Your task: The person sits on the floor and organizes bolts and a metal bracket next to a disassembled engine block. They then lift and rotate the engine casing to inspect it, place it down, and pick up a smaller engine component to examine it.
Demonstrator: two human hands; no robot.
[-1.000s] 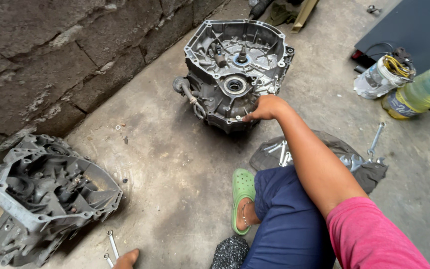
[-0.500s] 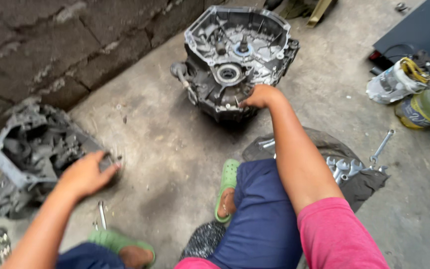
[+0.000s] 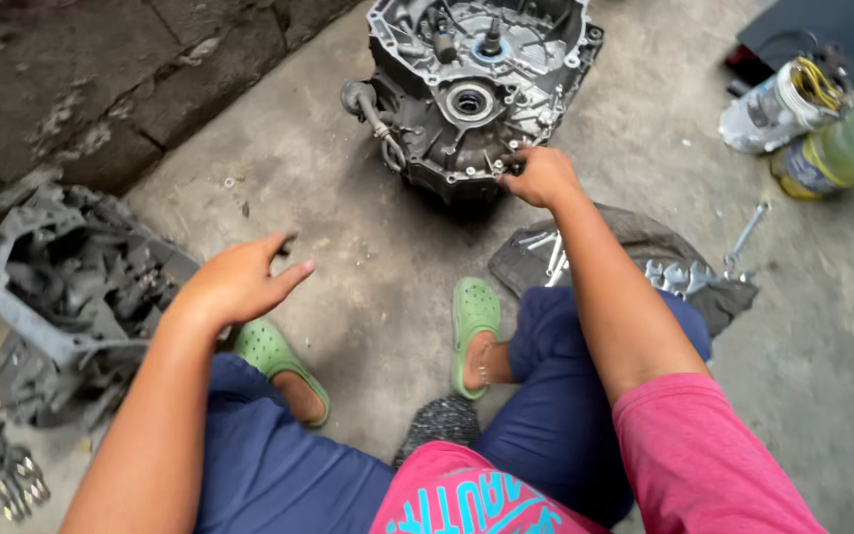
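Right hand (image 3: 542, 176) grips gearbox (image 3: 476, 89) near rim; left hand (image 3: 239, 282) open, empty. Casing could tip onto feet.

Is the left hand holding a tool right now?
No, the left hand is empty, fingers spread above the concrete floor, while the right hand rests on the gearbox housing.

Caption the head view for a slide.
Right hand grips the rim of a gearbox housing on concrete; left hand hovers open beside a second casing.

Repair workshop: gearbox housing (image 3: 476, 89), wrenches (image 3: 679, 277), concrete floor (image 3: 387, 247)
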